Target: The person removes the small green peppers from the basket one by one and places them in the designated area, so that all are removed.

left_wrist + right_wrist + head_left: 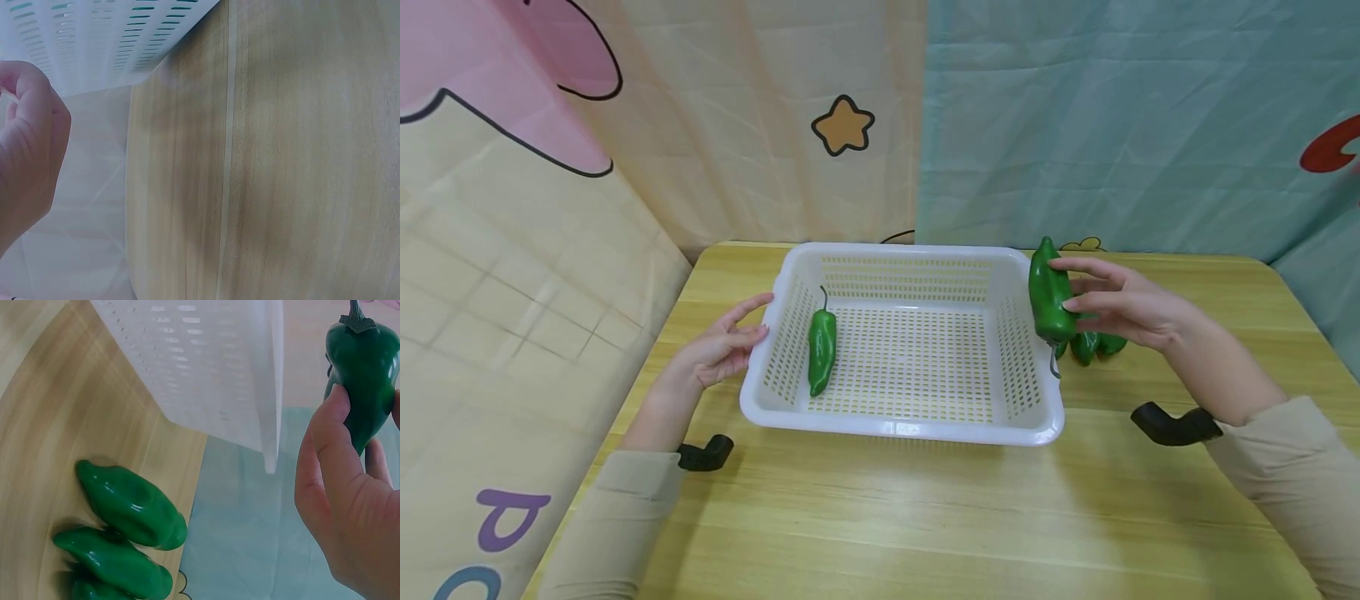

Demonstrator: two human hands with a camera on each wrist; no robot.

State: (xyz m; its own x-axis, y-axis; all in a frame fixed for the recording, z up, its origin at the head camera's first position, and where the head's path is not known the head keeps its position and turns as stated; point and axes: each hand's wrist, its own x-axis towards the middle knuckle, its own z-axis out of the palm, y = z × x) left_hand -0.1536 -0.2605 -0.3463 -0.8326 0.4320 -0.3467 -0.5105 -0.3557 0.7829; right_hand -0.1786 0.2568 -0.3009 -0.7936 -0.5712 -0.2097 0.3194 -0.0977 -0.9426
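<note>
Tabletop point(880, 517): yellowish wood, grain running lengthwise, 2 rounded far corners, slight sheen; 1 paler line along the grain in left wrist view. Soft shadows near both sides. On it directly: 1 white perforated basket point(895, 429), rectangular, upright, set toward the far edge, long side parallel to that edge. Just right of basket: 3 green peppers point(134, 506) visible in right wrist view, lying on their sides close together, 2 with tapered ends pointing the same way, 3rd cut off by frame.

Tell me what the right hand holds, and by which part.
The right hand holds a glossy green, tapered pepper by the middle of its body.
</note>
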